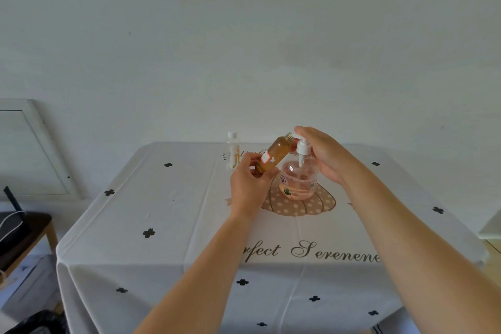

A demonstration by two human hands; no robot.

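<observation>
My left hand (250, 184) grips a small amber bottle (272, 156), tilted so that its uncapped threaded neck points up and right at the nozzle of a white pump head (302, 148). The pump sits on a clear round dispenser bottle (298, 182) with pinkish liquid low inside, standing on the table. My right hand (322, 152) lies over the pump head, fingers extended across its top and thumb side behind it.
A small clear bottle with a white cap (233, 150) stands upright behind and left of the amber bottle. The table wears a white printed cloth (162, 225). A dark chair (24, 233) is at the left, and a white wall rises behind.
</observation>
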